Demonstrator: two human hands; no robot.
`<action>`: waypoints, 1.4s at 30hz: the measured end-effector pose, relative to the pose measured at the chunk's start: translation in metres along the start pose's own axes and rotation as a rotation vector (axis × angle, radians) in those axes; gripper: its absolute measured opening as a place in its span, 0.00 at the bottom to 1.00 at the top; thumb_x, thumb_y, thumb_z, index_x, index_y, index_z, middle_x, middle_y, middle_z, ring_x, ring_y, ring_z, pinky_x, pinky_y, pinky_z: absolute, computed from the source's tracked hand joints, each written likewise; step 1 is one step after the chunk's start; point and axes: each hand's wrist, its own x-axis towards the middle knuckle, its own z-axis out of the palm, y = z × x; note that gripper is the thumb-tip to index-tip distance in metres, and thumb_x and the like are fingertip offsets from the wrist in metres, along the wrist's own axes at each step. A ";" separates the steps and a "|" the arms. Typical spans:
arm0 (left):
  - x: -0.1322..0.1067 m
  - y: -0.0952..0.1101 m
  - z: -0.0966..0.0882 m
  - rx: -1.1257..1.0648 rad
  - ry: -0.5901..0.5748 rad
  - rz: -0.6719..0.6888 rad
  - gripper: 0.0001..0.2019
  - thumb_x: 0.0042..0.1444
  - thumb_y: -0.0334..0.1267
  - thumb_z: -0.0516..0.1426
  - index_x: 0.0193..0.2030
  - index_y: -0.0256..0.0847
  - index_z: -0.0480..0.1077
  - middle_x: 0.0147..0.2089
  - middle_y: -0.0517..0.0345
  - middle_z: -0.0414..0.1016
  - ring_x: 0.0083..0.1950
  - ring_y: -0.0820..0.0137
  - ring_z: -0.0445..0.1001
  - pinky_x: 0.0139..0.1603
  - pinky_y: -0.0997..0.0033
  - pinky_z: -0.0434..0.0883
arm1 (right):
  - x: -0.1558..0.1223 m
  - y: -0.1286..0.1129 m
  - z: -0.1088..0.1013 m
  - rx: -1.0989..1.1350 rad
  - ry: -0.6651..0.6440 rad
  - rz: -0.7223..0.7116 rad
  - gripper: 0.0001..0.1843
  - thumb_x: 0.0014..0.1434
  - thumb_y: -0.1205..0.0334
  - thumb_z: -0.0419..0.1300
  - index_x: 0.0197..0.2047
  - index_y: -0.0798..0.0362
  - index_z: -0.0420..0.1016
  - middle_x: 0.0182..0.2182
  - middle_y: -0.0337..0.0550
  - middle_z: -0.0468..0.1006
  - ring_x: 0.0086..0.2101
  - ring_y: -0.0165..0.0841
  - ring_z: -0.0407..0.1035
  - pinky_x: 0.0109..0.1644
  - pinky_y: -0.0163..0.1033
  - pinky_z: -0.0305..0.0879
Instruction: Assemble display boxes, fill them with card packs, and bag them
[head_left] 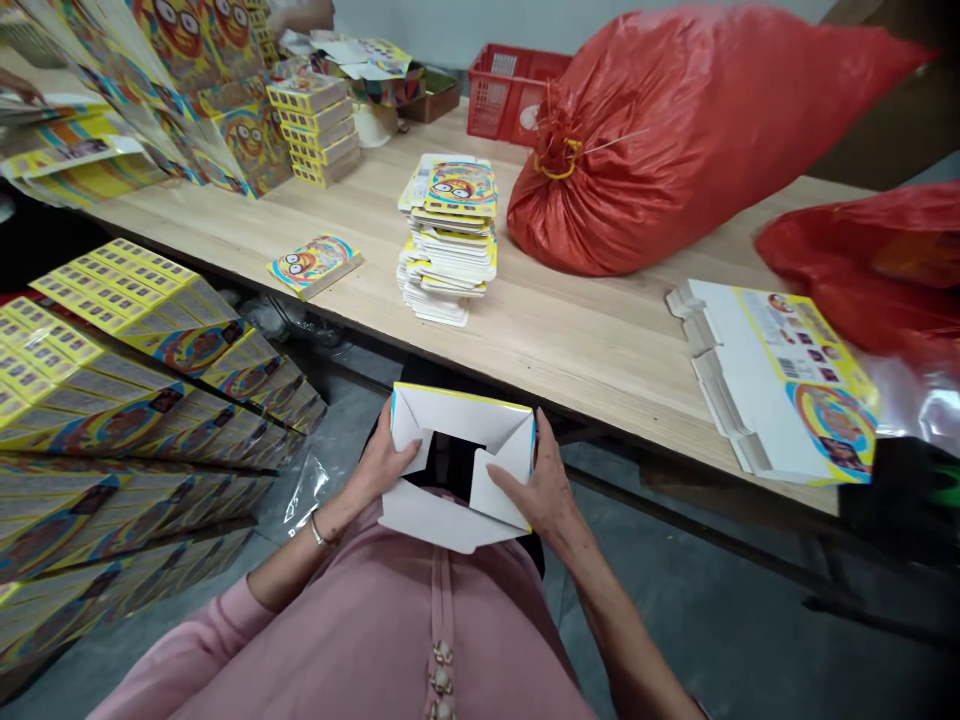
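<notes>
Above my lap, both hands grip an unfolded cardboard box point(450, 408), white inside with yellow and blue edges. Its opening shows a dark gap through the middle, and one white flap hangs toward me. My left hand point(382, 460) is closed on the left wall, thumb inside on a folded flap. On the right wall my right hand point(544, 485) is closed the same way, its thumb pressing the inner flap. Past the box, on the table edge, stands an uneven stack of flat printed cards or cartons point(448, 240). A small printed box point(315, 264) lies left of that stack.
Flattened cartons point(780, 390) lie at the table's right. A large red sack point(660, 140) and a red crate point(510, 95) stand behind. Tall stacks of printed boxes point(97, 370) rise at my left, with more boxes point(247, 140) on the table. Another person's hand point(22, 88) shows far left.
</notes>
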 end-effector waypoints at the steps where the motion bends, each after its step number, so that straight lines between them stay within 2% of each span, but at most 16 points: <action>1: 0.000 0.001 0.000 -0.001 -0.001 0.007 0.46 0.52 0.44 0.64 0.73 0.36 0.47 0.71 0.40 0.57 0.71 0.50 0.58 0.73 0.50 0.53 | 0.001 0.000 0.002 0.008 0.019 0.025 0.55 0.48 0.45 0.64 0.72 0.57 0.47 0.63 0.62 0.62 0.62 0.53 0.59 0.65 0.61 0.55; 3: -0.001 0.004 0.000 -0.049 -0.040 -0.030 0.48 0.52 0.46 0.65 0.73 0.38 0.46 0.72 0.40 0.56 0.72 0.51 0.57 0.73 0.50 0.53 | 0.003 0.002 0.005 0.044 0.066 0.061 0.55 0.47 0.45 0.65 0.71 0.57 0.50 0.63 0.62 0.63 0.62 0.53 0.59 0.65 0.61 0.56; 5: -0.002 0.010 -0.002 -0.180 -0.086 -0.105 0.49 0.52 0.49 0.66 0.74 0.40 0.45 0.73 0.42 0.56 0.72 0.52 0.57 0.73 0.52 0.54 | 0.006 0.003 0.007 0.086 0.124 0.070 0.54 0.48 0.45 0.64 0.72 0.58 0.48 0.65 0.62 0.61 0.63 0.52 0.57 0.66 0.60 0.56; 8: -0.004 0.013 -0.010 -0.532 -0.047 -0.214 0.46 0.52 0.53 0.66 0.73 0.44 0.50 0.74 0.45 0.53 0.73 0.53 0.55 0.71 0.54 0.58 | 0.009 0.004 0.009 0.104 0.191 0.057 0.55 0.50 0.46 0.63 0.72 0.60 0.45 0.67 0.63 0.58 0.65 0.52 0.55 0.67 0.59 0.52; 10: -0.010 0.011 -0.015 -0.790 -0.016 -0.262 0.44 0.51 0.55 0.66 0.71 0.45 0.54 0.74 0.45 0.54 0.72 0.52 0.58 0.69 0.53 0.62 | 0.010 0.006 0.011 0.108 0.230 0.050 0.54 0.50 0.47 0.63 0.72 0.61 0.45 0.67 0.63 0.58 0.65 0.51 0.54 0.68 0.58 0.51; 13: -0.029 0.003 -0.015 -1.051 -0.051 -0.300 0.50 0.43 0.58 0.70 0.71 0.49 0.55 0.73 0.45 0.58 0.68 0.50 0.64 0.65 0.52 0.67 | 0.011 0.008 0.018 0.121 0.269 0.048 0.52 0.52 0.48 0.62 0.72 0.58 0.44 0.67 0.62 0.57 0.65 0.50 0.55 0.68 0.57 0.51; 16: -0.049 -0.003 -0.002 -1.138 -0.070 -0.333 0.58 0.32 0.54 0.75 0.71 0.59 0.53 0.72 0.51 0.59 0.65 0.49 0.68 0.62 0.53 0.71 | 0.008 0.006 0.030 0.128 0.306 0.053 0.53 0.54 0.48 0.61 0.73 0.57 0.38 0.69 0.63 0.53 0.66 0.50 0.53 0.68 0.57 0.52; 18: -0.055 -0.003 0.009 -1.128 -0.019 -0.341 0.60 0.32 0.47 0.76 0.71 0.63 0.51 0.72 0.53 0.60 0.62 0.51 0.72 0.60 0.54 0.73 | 0.004 0.001 0.039 0.107 0.330 0.046 0.53 0.56 0.47 0.61 0.74 0.58 0.36 0.69 0.64 0.51 0.66 0.51 0.51 0.67 0.58 0.52; 20: -0.052 0.001 0.017 -1.082 0.084 -0.346 0.59 0.36 0.43 0.76 0.72 0.65 0.48 0.72 0.53 0.59 0.59 0.55 0.74 0.58 0.54 0.75 | -0.002 -0.005 0.047 0.063 0.351 0.028 0.52 0.58 0.47 0.60 0.74 0.58 0.36 0.69 0.65 0.51 0.66 0.53 0.50 0.67 0.59 0.51; 23: -0.038 0.009 0.019 -0.973 0.238 -0.380 0.54 0.44 0.43 0.73 0.72 0.63 0.46 0.73 0.53 0.57 0.61 0.58 0.72 0.54 0.57 0.77 | -0.009 -0.013 0.054 0.024 0.350 0.011 0.51 0.59 0.45 0.58 0.74 0.59 0.38 0.66 0.67 0.56 0.65 0.54 0.53 0.65 0.61 0.52; 25: -0.031 0.011 0.016 -0.899 0.298 -0.432 0.55 0.45 0.44 0.72 0.73 0.60 0.44 0.72 0.51 0.59 0.64 0.58 0.69 0.54 0.60 0.77 | -0.011 -0.015 0.056 0.027 0.335 0.024 0.54 0.56 0.41 0.60 0.74 0.60 0.40 0.63 0.68 0.60 0.62 0.55 0.55 0.65 0.62 0.53; 29: -0.025 0.002 0.010 -0.762 0.341 -0.488 0.59 0.43 0.47 0.72 0.74 0.52 0.38 0.70 0.46 0.61 0.67 0.57 0.66 0.60 0.59 0.72 | -0.010 -0.014 0.058 0.068 0.283 0.022 0.55 0.51 0.39 0.64 0.71 0.58 0.48 0.60 0.64 0.62 0.61 0.54 0.58 0.64 0.60 0.55; 34: -0.018 -0.019 0.002 -0.461 0.406 -0.414 0.63 0.42 0.51 0.72 0.75 0.42 0.35 0.66 0.40 0.65 0.66 0.56 0.67 0.68 0.52 0.62 | -0.011 -0.013 0.065 0.054 0.243 -0.028 0.48 0.50 0.43 0.66 0.66 0.57 0.55 0.59 0.62 0.64 0.60 0.52 0.59 0.63 0.59 0.56; 36: -0.014 -0.025 -0.003 -0.373 0.429 -0.396 0.64 0.41 0.51 0.72 0.75 0.42 0.34 0.63 0.40 0.68 0.63 0.54 0.69 0.67 0.48 0.63 | -0.010 -0.012 0.066 0.017 0.236 -0.051 0.45 0.48 0.42 0.67 0.62 0.56 0.59 0.55 0.60 0.66 0.57 0.52 0.61 0.62 0.60 0.57; 39: -0.010 -0.030 -0.007 -0.339 0.464 -0.356 0.63 0.43 0.52 0.71 0.75 0.44 0.33 0.62 0.42 0.68 0.63 0.53 0.70 0.66 0.47 0.63 | -0.007 -0.010 0.066 0.049 0.203 -0.080 0.37 0.52 0.41 0.63 0.57 0.57 0.63 0.52 0.59 0.68 0.54 0.50 0.64 0.60 0.58 0.61; 42: -0.010 -0.028 -0.004 -0.360 0.453 -0.323 0.61 0.46 0.54 0.69 0.75 0.44 0.33 0.65 0.41 0.65 0.67 0.53 0.65 0.69 0.48 0.59 | -0.006 -0.012 0.067 0.068 0.197 -0.081 0.34 0.57 0.41 0.59 0.56 0.58 0.63 0.52 0.61 0.69 0.53 0.49 0.65 0.58 0.57 0.62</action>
